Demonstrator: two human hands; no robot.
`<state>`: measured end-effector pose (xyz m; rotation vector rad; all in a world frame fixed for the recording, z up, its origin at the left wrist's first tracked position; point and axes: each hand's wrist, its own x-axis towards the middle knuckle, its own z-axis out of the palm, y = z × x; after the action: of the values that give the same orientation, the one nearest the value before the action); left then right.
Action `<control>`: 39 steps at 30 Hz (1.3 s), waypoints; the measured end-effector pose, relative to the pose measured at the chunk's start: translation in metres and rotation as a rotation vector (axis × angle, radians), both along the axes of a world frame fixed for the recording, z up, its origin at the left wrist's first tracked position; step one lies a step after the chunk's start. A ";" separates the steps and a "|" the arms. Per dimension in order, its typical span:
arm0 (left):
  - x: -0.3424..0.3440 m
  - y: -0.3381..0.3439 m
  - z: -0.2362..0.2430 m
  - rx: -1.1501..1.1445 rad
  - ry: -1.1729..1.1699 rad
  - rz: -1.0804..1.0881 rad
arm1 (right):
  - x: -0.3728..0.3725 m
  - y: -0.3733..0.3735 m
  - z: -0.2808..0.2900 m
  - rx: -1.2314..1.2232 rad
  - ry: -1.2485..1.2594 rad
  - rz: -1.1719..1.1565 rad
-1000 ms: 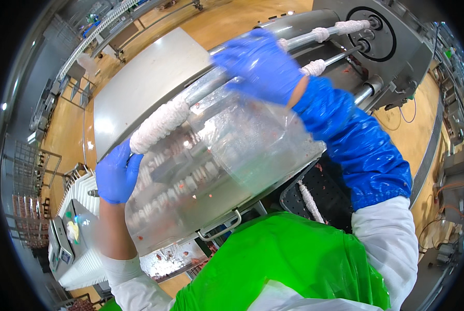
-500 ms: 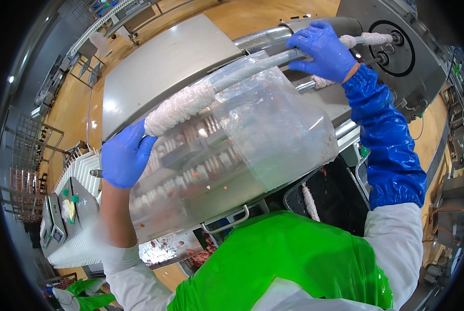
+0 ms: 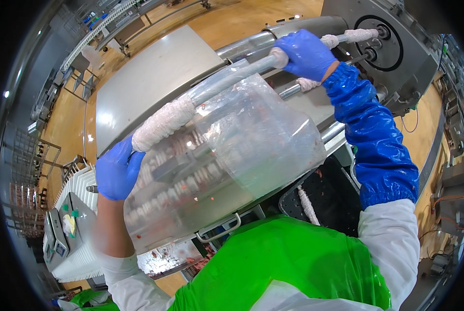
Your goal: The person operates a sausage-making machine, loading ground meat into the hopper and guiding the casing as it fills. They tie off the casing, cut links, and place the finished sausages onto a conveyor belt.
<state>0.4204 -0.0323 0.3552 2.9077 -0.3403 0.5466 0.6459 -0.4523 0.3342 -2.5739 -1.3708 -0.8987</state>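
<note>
A long metal stuffing tube (image 3: 232, 79) slopes from the machine at upper right down to the left. On its near-left part sits a thick sleeve of gathered, pale pink sausage casing (image 3: 162, 124). My left hand (image 3: 117, 170), in a blue glove, grips the left end of that casing; the tube's tip is hidden by it. Farther up, my right hand (image 3: 305, 53) is closed round the tube, just behind a small bunch of casing (image 3: 279, 57). More gathered casing (image 3: 360, 35) lies on the tube near the machine.
Below the tube, a clear plastic cover (image 3: 273, 135) lies over rows of white parts. A second tube (image 3: 290, 92) carries a short piece of casing. Nearer me, a black tray (image 3: 335, 192) holds a pale strand. A metal handle (image 3: 222, 234) juts out from the machine's front.
My right hand, its fingers spread before, now closes round the tube. A small bunch of casing now shows on its left side. My left hand keeps its hold; the whole view has shifted slightly.
</note>
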 end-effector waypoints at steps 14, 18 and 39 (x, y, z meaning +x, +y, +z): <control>-0.001 -0.001 0.001 0.001 -0.010 -0.033 | 0.032 -0.084 0.007 -0.280 -0.095 -0.264; 0.000 -0.001 0.002 0.037 -0.038 -0.041 | 0.012 -0.067 0.012 -0.077 -0.104 -0.090; -0.002 0.004 0.000 0.002 -0.022 -0.024 | -0.043 0.070 0.013 -0.126 -0.058 0.068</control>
<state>0.4188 -0.0288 0.3551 2.8974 -0.3778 0.5757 0.6024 -0.3824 0.3471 -2.5919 -1.5683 -0.9117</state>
